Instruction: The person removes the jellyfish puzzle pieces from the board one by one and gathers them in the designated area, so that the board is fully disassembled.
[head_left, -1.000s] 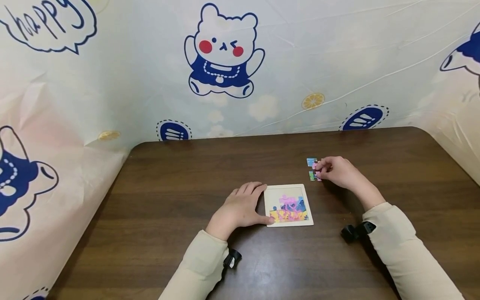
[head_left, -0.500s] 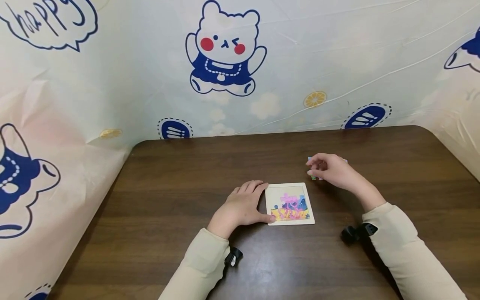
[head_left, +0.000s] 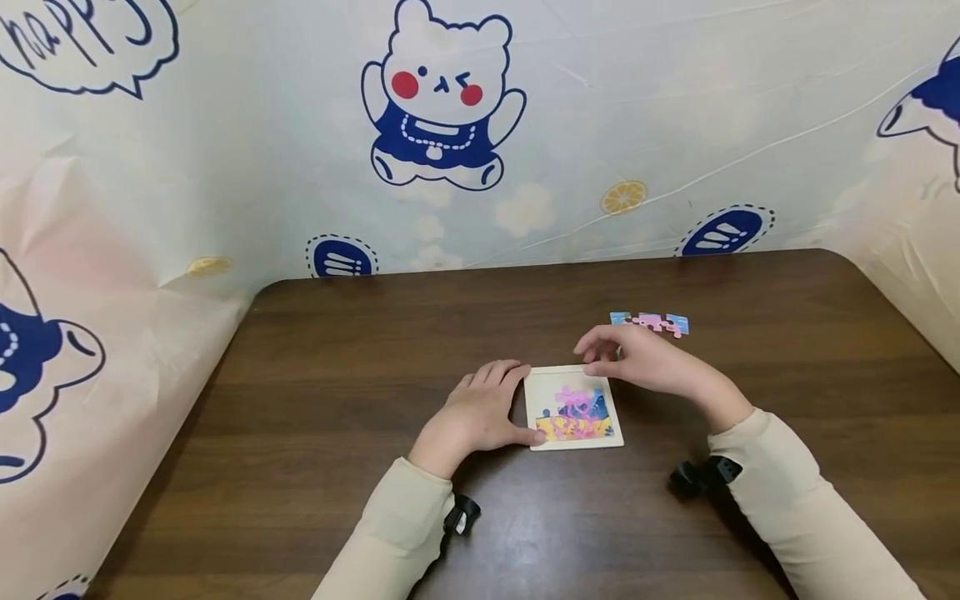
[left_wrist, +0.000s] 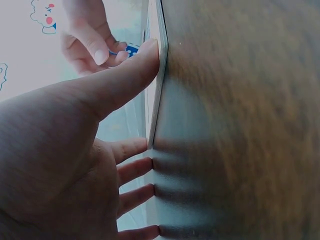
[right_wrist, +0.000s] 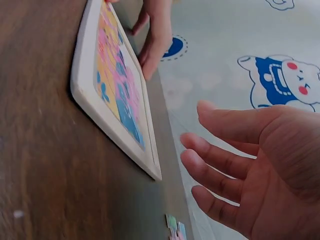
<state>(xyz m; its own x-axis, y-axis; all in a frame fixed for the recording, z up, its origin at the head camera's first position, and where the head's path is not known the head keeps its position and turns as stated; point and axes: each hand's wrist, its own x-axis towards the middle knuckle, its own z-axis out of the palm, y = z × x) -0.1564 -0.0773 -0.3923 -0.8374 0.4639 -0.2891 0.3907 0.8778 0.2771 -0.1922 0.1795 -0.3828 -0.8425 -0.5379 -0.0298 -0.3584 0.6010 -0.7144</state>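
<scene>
A square, cream-framed jigsaw puzzle (head_left: 576, 414) lies on the table, its lower part filled with yellow, pink and blue pieces. My left hand (head_left: 480, 414) steadies its left side: the thumb rests on the near corner, the index fingertip touches the far corner, and the other fingertips touch the table. Above the frame's far right corner hovers my right hand (head_left: 645, 360), fingers loosely bent. In the right wrist view its thumb (right_wrist: 235, 122) and fingers are apart, and no piece shows between them. Behind it lie several loose puzzle pieces (head_left: 651, 322), partly hidden by the hand.
The brown wooden table (head_left: 360, 350) stretches around the puzzle on all sides. A printed cloth (head_left: 570, 125) with cartoon bears hangs behind and beside it. Black wrist cameras (head_left: 461, 515) are strapped to both sleeves.
My right hand has moved from the loose pieces leftward and nearer, to the frame's far right corner, uncovering more of the back row. The left hand has stayed on the frame.
</scene>
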